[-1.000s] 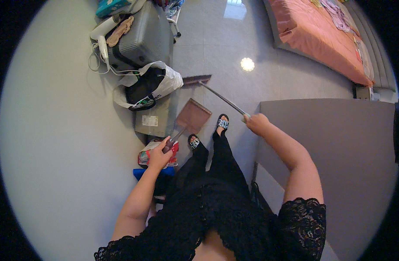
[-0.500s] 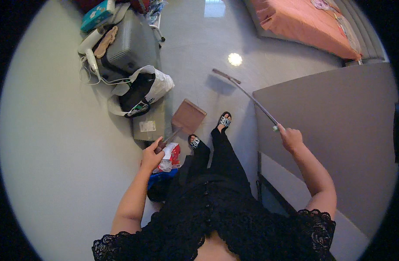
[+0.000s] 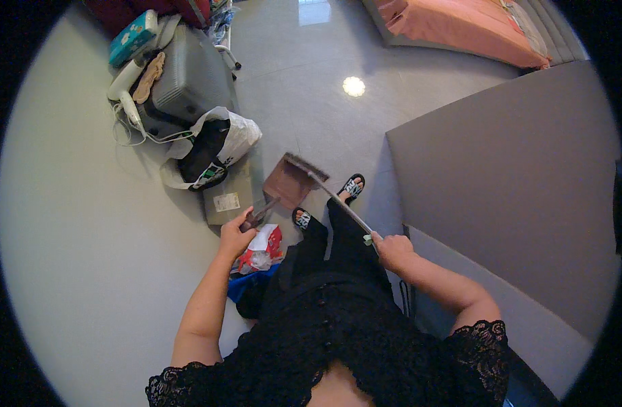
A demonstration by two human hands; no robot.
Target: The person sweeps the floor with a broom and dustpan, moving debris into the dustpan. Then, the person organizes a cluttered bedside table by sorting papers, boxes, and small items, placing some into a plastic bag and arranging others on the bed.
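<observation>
My left hand (image 3: 237, 233) is closed round the handle of a reddish-brown dustpan (image 3: 284, 188), whose pan is down at the floor in front of my feet. A broom (image 3: 348, 211) with a long metal stick is gripped in my right hand (image 3: 395, 252), near a small green piece on the stick. Its narrow head (image 3: 307, 166) lies across the far right edge of the dustpan and covers part of it. Whether any dirt is in the pan I cannot tell.
At left along the wall stand a grey suitcase (image 3: 201, 74) with a white hair dryer (image 3: 124, 91) on it, a white bag (image 3: 240, 136) and a box (image 3: 235, 183). A red and white plastic bag (image 3: 263, 247) is beside my leg. A grey panel (image 3: 501, 163) and an orange-covered bed (image 3: 460, 30) stand at right.
The broom head has come left and nearer, from the open floor to the dustpan's edge. My right hand has moved left and down with it. The dustpan has hardly moved.
</observation>
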